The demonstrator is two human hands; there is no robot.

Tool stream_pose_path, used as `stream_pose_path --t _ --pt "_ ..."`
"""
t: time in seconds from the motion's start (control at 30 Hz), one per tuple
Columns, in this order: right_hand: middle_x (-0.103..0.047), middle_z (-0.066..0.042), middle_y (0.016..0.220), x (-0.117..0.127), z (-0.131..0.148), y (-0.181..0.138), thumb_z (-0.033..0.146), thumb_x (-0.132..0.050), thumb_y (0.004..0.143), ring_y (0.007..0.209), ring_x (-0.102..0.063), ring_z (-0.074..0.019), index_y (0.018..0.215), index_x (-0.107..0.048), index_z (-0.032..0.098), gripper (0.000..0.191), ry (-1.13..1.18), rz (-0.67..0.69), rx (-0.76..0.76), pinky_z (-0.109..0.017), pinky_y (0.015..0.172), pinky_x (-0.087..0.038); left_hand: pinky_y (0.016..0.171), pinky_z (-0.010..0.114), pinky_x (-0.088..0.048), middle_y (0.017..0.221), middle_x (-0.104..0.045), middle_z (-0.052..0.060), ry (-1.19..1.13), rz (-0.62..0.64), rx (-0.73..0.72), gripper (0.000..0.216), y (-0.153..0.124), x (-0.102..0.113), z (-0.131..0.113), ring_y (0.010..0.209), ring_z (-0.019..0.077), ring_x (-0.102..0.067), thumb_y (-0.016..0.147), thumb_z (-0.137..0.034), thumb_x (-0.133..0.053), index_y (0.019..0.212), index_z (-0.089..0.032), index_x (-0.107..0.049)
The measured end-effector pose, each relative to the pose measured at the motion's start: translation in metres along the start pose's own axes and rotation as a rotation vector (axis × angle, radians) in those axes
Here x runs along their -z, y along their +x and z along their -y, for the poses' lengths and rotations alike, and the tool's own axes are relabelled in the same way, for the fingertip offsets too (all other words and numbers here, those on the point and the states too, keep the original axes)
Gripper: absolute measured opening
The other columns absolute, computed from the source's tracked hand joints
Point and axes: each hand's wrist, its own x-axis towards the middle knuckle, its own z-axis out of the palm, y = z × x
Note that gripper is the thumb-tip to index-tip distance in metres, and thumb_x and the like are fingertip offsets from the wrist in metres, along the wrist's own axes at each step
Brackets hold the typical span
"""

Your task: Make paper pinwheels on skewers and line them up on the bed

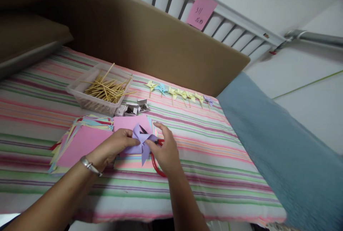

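A half-folded purple paper pinwheel [140,141] is held between both hands over the striped cloth. My left hand [114,148] grips its left side, fingers curled around the paper. My right hand [165,151] pinches the folded flaps at its middle. Red-handled scissors [157,163] lie under my right hand, mostly hidden. A pink paper sheet [128,122] lies just behind the pinwheel, and a stack of coloured paper squares [80,138] lies to the left.
A clear plastic tray of wooden sticks [100,89] stands at the back left, with small open boxes of pins [136,107] beside it. A row of several finished pinwheels [178,93] lies further back. A blue cloth [281,152] covers the right side.
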Motion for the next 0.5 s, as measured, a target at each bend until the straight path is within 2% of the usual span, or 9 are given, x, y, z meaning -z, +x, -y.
stream_pose_path --t 0.07,0.2,0.37,0.5 --pt "-0.063 -0.006 0.115 0.006 -0.003 0.001 0.015 -0.066 0.067 0.109 -0.056 -0.0241 0.122 -0.054 0.025 0.057 0.028 0.141 -0.031 -0.04 0.095 -0.042 0.052 0.024 -0.032 0.056 -0.062 0.0 0.06 0.072 -0.012 0.009 0.0 -0.001 0.002 0.048 0.0131 -0.048 0.058 -0.024 -0.068 0.06 -0.015 -0.067" --pt "-0.066 0.0 0.091 0.007 -0.016 -0.001 0.009 -0.059 0.068 0.079 -0.062 -0.0175 0.124 -0.054 0.028 0.059 0.074 0.376 -0.006 -0.03 0.073 -0.049 0.049 0.023 -0.027 0.051 -0.056 -0.003 0.186 0.148 -0.024 0.008 -0.001 -0.006 0.007 0.045 0.0108 -0.039 0.059 -0.022 -0.064 0.061 -0.015 -0.068" --pt "-0.059 0.004 0.073 0.004 -0.025 -0.002 0.005 -0.056 0.068 0.063 -0.055 -0.0126 0.126 -0.052 0.027 0.062 0.168 0.46 0.013 -0.022 0.055 -0.044 0.049 0.023 -0.025 0.05 -0.052 -0.004 0.245 0.172 -0.048 0.007 -0.002 -0.01 0.01 0.045 0.0101 -0.036 0.059 -0.021 -0.062 0.059 -0.014 -0.067" --pt "-0.056 0.006 0.068 0.004 -0.019 -0.001 0.003 -0.054 0.066 0.055 -0.05 -0.0098 0.13 -0.048 0.027 0.069 0.246 0.481 -0.075 -0.018 0.047 -0.038 0.051 0.024 -0.031 0.054 -0.057 -0.002 0.229 0.156 -0.065 0.007 0.001 -0.01 0.011 0.049 0.0114 -0.042 0.059 -0.02 -0.065 0.061 -0.014 -0.067"
